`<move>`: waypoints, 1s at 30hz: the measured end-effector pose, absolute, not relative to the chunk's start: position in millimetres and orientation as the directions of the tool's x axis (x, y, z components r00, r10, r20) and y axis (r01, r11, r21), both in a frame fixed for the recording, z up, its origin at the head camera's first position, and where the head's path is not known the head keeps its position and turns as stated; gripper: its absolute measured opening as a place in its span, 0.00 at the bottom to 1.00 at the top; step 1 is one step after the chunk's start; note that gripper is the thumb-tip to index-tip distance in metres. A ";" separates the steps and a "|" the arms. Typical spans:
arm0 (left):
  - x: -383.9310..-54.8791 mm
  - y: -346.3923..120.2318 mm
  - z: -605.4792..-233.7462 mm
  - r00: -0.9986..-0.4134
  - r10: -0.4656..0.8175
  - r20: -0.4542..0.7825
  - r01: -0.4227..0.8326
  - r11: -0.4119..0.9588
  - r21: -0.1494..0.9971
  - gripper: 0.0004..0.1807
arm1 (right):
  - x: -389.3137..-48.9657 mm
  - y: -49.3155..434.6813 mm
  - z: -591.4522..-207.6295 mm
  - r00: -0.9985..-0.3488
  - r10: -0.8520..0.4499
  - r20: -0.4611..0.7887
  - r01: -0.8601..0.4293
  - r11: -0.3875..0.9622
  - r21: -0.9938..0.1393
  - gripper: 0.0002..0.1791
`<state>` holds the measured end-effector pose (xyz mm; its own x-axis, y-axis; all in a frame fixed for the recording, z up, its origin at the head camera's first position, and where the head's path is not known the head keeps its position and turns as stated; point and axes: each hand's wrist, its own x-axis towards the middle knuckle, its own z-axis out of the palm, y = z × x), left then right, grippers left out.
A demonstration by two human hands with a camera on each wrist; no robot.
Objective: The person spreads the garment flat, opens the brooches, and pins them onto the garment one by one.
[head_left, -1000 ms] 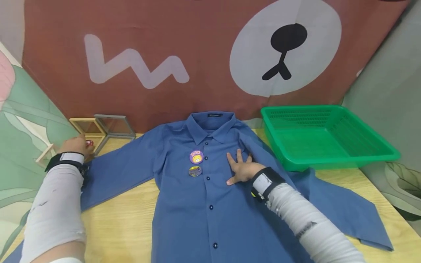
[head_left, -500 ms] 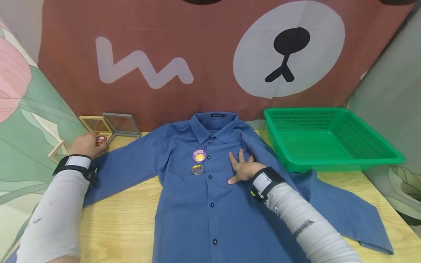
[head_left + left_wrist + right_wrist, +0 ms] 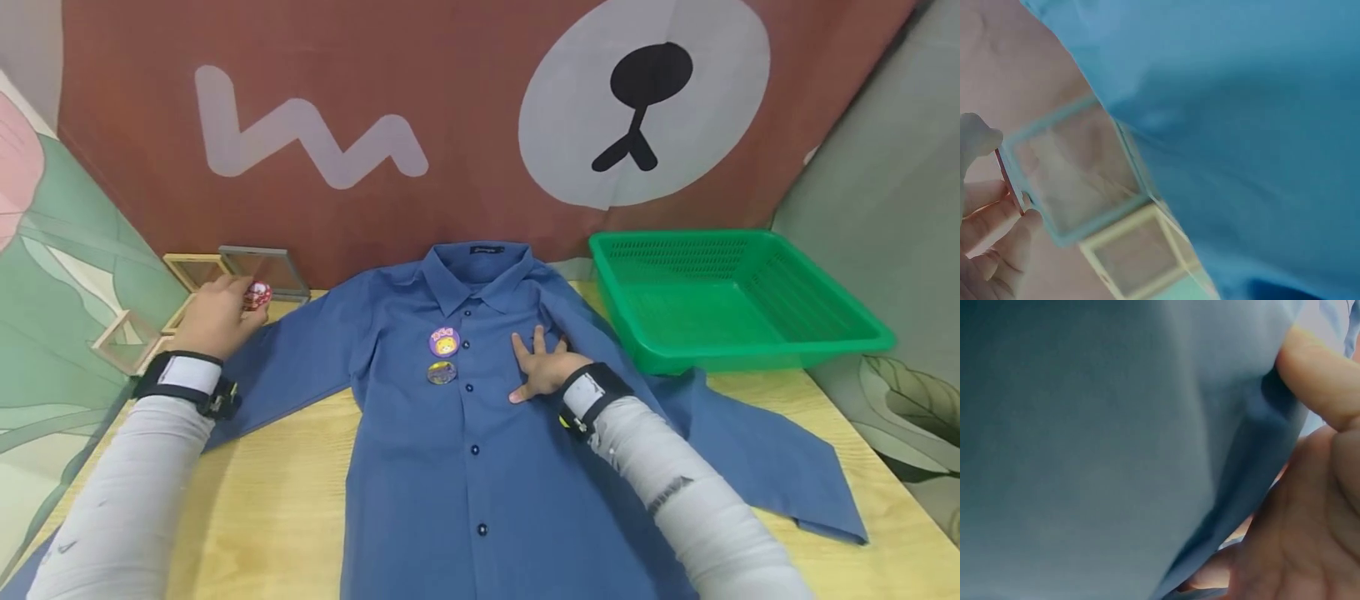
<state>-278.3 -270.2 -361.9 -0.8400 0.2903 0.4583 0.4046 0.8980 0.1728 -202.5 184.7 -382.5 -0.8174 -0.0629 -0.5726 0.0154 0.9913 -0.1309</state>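
A blue button-up shirt (image 3: 408, 433) lies spread face up, its collar at the back. Pinned on its chest are a purple badge with a yellow bear (image 3: 444, 342) and, just below, a smaller yellow-and-grey badge (image 3: 442, 372). My left hand (image 3: 213, 317) pinches a round red-and-white badge (image 3: 257, 296) between thumb and fingers, above the sleeve on the left. In the left wrist view that badge (image 3: 1011, 181) shows edge-on. With fingers spread, my right hand (image 3: 551, 368) rests on the shirt's chest opposite the badges; the right wrist view shows its palm beside the blue cloth.
Small square frames stand at the back left: a yellow one (image 3: 176, 268), a grey one (image 3: 291, 295) and a pale wooden one (image 3: 112, 331). A green plastic basket (image 3: 720, 354) sits at the back right, beside the other sleeve. Beneath everything is a light wooden table (image 3: 262, 492).
My left hand has moved right, away from the pale frame, carrying the red badge, which now shows more of its face. The right hand stays on the shirt; the head view has shifted slightly.
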 end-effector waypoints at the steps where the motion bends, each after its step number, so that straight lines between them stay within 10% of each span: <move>1: -276.3 -264.8 -358.8 -0.837 0.301 0.457 0.414 0.895 0.167 0.27 | -203.3 184.6 -382.0 -0.817 -0.063 -0.573 0.016 0.991 -0.132 0.58; 30: -212.9 -149.7 -334.1 -0.669 0.393 0.631 0.636 0.742 0.211 0.27 | -208.7 188.2 -380.5 -0.802 -0.089 -0.591 0.007 0.987 -0.158 0.58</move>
